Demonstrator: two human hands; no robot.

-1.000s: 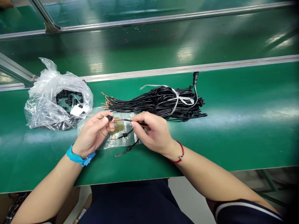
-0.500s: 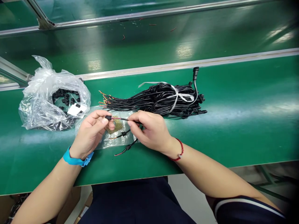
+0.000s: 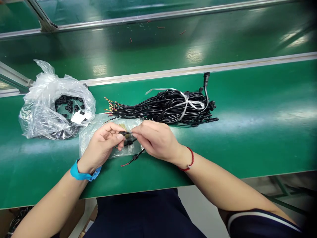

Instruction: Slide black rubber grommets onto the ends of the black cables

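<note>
My left hand (image 3: 102, 145) pinches a small black sleeve (image 3: 122, 133) that sits on a thin wire. My right hand (image 3: 155, 138) pinches the same wire (image 3: 128, 133) just to its right, so the fingertips of both hands nearly touch. They work above a small clear bag (image 3: 86, 135) lying flat on the green bench, with a patch of tiny brownish parts (image 3: 123, 126) in it. Two short wires with black sleeves (image 3: 133, 158) lie under my hands. A tied bundle of black cables (image 3: 170, 107) lies just behind my right hand.
A crumpled clear plastic bag (image 3: 47, 105) of small black ring parts sits at the left. The green bench (image 3: 260, 132) runs left to right, with a metal rail (image 3: 223, 66) and a second green surface behind it. The bench's front edge is near my body.
My hands have come closer together: the right hand slid left along the wire toward the sleeve, and both dropped slightly toward the small bag.
</note>
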